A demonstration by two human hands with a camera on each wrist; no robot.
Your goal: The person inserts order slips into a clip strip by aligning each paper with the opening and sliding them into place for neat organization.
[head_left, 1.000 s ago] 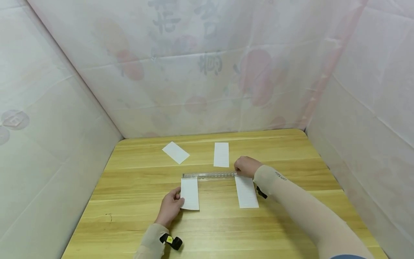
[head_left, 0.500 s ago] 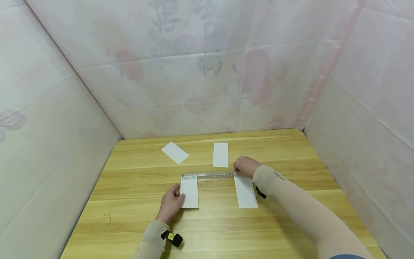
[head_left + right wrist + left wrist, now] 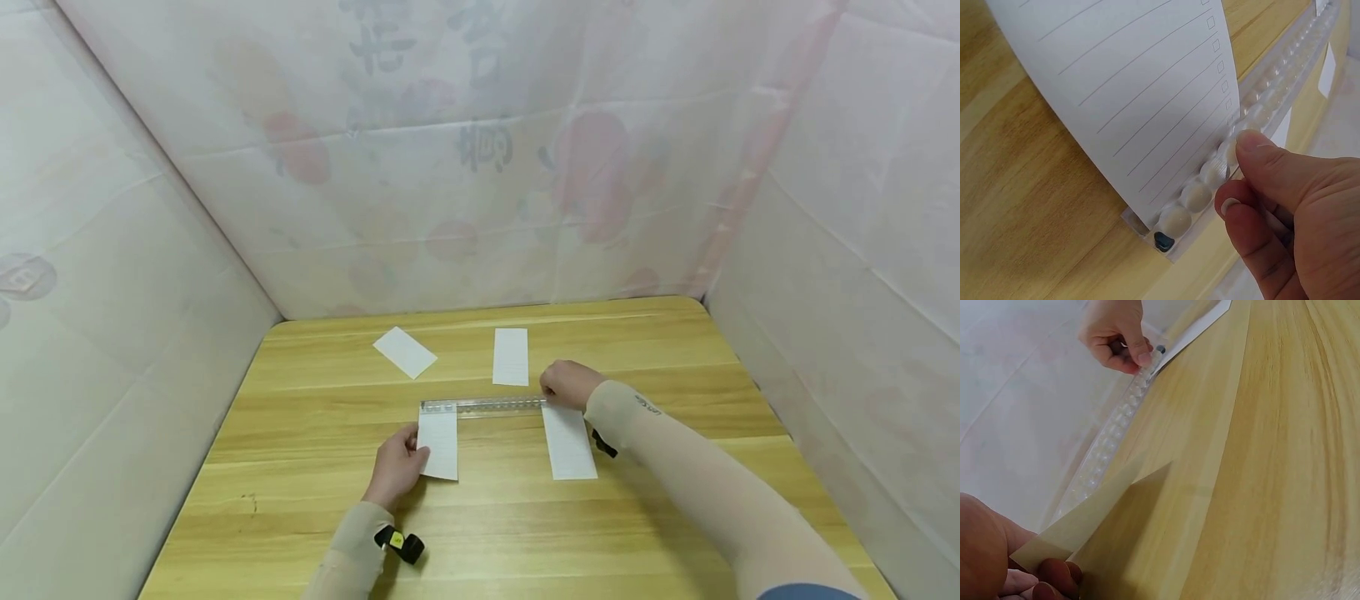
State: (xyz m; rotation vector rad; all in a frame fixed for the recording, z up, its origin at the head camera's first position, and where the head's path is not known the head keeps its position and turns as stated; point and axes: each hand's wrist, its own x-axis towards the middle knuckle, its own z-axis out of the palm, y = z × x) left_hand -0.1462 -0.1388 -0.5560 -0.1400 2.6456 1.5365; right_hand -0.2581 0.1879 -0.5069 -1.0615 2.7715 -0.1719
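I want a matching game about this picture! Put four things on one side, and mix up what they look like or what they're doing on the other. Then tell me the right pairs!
Things:
1. Left hand
2. Right hand
3. Plastic strip
4. Table

Clues:
A. See-through, with a row of bumps
B. Holds the side of a sheet of paper
C. Yellowish-brown, with a wood pattern
D. Pinches something clear between thumb and finger

Right pairs:
1-B
2-D
3-A
4-C
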